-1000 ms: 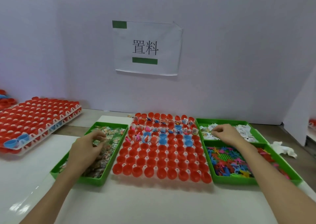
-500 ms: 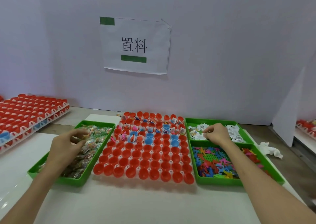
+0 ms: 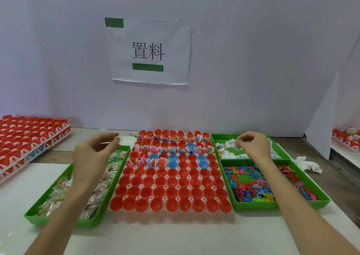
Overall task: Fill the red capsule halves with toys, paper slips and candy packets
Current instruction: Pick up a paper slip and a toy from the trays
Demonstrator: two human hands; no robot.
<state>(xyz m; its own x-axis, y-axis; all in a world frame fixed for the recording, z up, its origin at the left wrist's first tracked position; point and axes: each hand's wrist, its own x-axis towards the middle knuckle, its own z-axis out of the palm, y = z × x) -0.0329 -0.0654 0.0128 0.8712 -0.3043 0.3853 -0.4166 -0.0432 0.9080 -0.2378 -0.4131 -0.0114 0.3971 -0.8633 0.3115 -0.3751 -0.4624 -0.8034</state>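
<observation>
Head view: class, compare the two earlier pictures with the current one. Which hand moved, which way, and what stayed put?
The left hand rose out of the candy packet tray and now hangs above its far end, fingertips pinched; whether it holds a packet is too blurred to tell. The right hand stayed at the paper slips, pinching them. The red capsule halves and toy tray did not move.

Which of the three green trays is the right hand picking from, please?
The slips tray, far right behind the toy tray; the right hand is over it.
</observation>
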